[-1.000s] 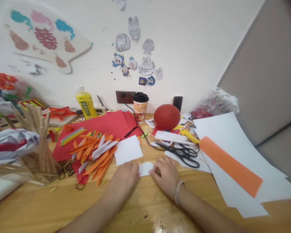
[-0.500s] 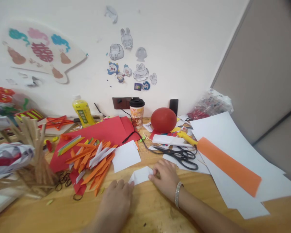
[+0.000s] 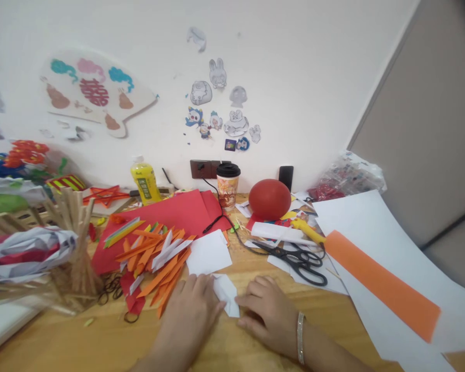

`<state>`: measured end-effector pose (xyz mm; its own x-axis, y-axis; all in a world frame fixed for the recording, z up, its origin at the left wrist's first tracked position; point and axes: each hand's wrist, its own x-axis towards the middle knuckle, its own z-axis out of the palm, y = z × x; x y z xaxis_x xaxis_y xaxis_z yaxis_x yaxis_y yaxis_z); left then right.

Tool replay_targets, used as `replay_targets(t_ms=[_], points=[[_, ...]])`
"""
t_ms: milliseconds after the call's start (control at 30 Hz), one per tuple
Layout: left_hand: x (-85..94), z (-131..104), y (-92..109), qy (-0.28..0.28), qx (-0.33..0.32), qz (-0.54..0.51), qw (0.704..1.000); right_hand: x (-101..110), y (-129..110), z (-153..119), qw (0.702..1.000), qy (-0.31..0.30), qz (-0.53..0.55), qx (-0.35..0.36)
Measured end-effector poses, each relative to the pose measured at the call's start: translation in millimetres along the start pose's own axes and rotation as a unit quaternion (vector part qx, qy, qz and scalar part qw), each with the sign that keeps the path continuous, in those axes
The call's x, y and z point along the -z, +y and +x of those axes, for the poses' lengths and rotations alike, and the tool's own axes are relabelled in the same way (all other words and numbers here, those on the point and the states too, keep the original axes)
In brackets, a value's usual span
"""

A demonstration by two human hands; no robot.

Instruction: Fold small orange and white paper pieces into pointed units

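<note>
Backing the cluttered table (image 3: 116, 341) is a white wall (image 3: 306, 77).

From my remote seat I see the small white paper (image 3: 226, 295) turned, slanting toward the near side instead of lying crosswise. My left hand (image 3: 194, 307) has come forward beside it; my right hand (image 3: 269, 311) has drawn back.

Fan-shaped board (image 3: 110, 95): red double-happiness sign 囍 (image 3: 94, 92), legible. Cup (image 3: 228, 187): letters "AGI" readable, rest unclear. Yellow bottle (image 3: 144, 181): label (image 3: 149, 189) with Chinese characters, too small to read reliably.
</note>
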<state>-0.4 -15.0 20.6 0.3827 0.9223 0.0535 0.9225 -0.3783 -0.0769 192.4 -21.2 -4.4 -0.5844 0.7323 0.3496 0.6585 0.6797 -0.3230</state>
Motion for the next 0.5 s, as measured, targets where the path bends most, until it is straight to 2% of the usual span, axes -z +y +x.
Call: replay_targets(t_ms=[167, 367, 500], points=[[-11.9, 4.2, -6.2, 0.036, -0.050, -0.034, 0.998, 1.7, 0.9, 0.5, 0.997, 0.030, -0.039, 0.057], [-22.8, 5.5, -12.3, 0.172, -0.121, -0.010, 0.978, 0.4, 0.4, 2.7, 0.978, 0.069, -0.159, 0.116], [-33.4, -2.4, -0.3, 0.180, -0.196, -0.013, 0.964, -2.6, 0.7, 3.1, 0.976, 0.077, -0.165, 0.121]])
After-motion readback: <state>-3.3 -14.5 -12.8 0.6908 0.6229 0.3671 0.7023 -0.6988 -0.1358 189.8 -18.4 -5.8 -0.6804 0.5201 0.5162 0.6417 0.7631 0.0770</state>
